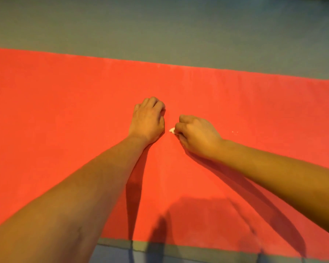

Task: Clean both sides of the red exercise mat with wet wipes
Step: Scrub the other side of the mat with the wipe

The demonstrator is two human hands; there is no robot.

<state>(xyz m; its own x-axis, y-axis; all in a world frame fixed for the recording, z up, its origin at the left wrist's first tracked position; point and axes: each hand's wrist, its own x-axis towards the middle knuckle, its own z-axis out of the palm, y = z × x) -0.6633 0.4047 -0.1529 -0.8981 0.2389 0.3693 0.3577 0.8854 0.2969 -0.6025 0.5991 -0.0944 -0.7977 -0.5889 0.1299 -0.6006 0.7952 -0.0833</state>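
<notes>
The red exercise mat [65,111] lies flat across the whole view. My left hand [147,120] rests on the mat near its middle with the fingers curled under, holding nothing that I can see. Just to its right, my right hand [196,135] grips a small white wet wipe [171,130] against the mat. Only a corner of the wipe sticks out past the thumb; the rest is hidden in the hand.
Grey-green floor [160,25] runs beyond the mat's far edge and in a strip along its near edge [198,253]. A few tiny white specks [235,132] lie on the mat right of my right hand.
</notes>
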